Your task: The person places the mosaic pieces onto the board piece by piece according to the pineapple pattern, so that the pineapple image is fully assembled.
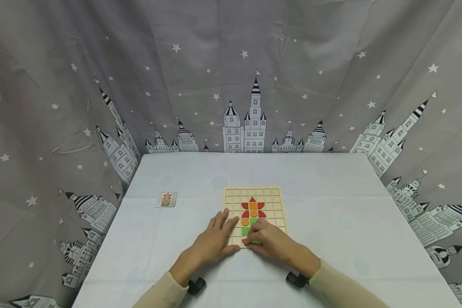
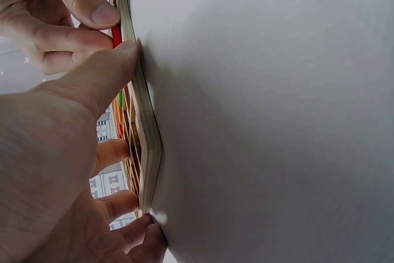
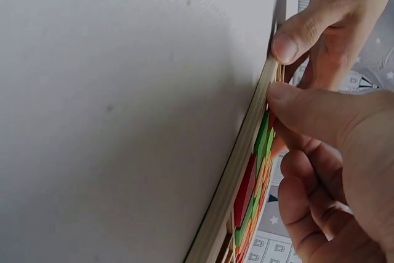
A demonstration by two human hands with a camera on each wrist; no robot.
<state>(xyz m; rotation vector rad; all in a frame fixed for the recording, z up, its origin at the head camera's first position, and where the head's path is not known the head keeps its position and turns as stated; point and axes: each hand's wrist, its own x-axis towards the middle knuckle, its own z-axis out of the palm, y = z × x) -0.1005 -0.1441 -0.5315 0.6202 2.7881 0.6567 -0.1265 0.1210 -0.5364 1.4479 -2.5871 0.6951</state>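
A square wooden grid board (image 1: 231, 199) lies on the table. My left hand (image 1: 213, 239) rests along its left side with spread fingers, the thumb at the near edge. At the near row, my right hand (image 1: 271, 244) pinches a small red piece (image 1: 244, 242) between thumb and fingers, against the board. Farther up the grid sit a green square (image 1: 245, 231), an orange disc (image 1: 245, 222) and several red curved pieces (image 1: 261, 205). The right hand covers part of the pattern. In the right wrist view, another red piece (image 3: 245, 192) lies near the board's edge.
A small card (image 1: 166, 199) printed with a grid and a coloured figure lies left of the board. The white table (image 1: 331, 192) extends around both. A grey curtain (image 1: 292, 51) with castles and stars hangs behind and at the sides.
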